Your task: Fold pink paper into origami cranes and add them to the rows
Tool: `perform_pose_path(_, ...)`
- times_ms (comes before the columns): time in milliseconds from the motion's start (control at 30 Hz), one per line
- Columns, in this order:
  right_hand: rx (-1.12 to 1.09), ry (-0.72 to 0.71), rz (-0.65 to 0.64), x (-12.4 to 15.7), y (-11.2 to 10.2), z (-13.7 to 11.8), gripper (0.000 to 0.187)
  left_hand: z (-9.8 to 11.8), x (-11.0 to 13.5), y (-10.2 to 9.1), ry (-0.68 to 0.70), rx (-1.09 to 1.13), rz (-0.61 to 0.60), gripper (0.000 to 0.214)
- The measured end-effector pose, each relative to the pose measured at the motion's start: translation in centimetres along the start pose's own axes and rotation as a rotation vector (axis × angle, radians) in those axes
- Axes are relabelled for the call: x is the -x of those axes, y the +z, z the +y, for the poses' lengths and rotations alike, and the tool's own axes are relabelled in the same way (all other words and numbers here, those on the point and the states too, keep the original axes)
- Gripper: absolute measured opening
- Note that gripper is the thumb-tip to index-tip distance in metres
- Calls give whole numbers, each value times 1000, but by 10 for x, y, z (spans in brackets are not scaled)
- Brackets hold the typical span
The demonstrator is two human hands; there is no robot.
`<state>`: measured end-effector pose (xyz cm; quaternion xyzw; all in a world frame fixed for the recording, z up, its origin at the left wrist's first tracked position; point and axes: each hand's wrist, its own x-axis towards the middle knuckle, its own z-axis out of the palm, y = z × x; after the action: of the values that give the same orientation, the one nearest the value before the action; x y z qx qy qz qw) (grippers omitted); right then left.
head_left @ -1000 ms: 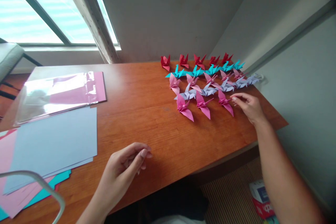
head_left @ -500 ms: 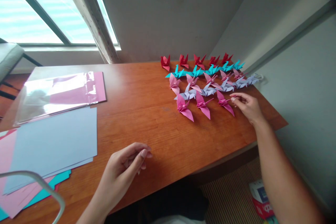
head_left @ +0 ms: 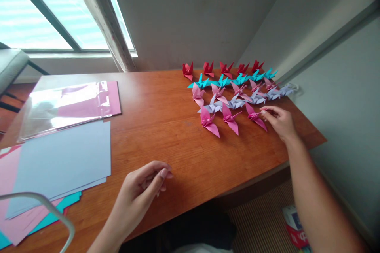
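Between thumb and forefinger, my right hand (head_left: 278, 121) pinches the tip of a magenta paper crane (head_left: 255, 116) on the table. Two more magenta cranes, one in the middle (head_left: 230, 118) and one at the left (head_left: 209, 121), stand in line with it. Behind them run rows of folded cranes: pale lavender (head_left: 236, 102), light pink (head_left: 218, 92), turquoise (head_left: 222, 81) and red (head_left: 226, 69). My left hand (head_left: 145, 185) rests near the table's front edge, fingers curled together with nothing seen in them.
On the left lie pale blue sheets (head_left: 65, 162) over pink and turquoise paper, beside a clear plastic packet (head_left: 71, 104) with pink paper. A grey cable (head_left: 47, 205) arches at lower left. Walls border the wooden table (head_left: 154, 126) behind and at right; a chair (head_left: 13, 63) stands far left.
The held magenta crane has turned slightly, its near wing tip shifting a little right and toward me. My left hand keeps its pose.
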<state>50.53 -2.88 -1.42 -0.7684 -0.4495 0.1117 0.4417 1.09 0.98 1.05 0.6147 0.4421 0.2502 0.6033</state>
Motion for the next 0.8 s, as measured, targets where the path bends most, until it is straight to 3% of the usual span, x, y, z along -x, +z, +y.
perform_pose_path(800,-20,10,21,-1,2,5,22,2,0,0,-9,-3,-18,24)
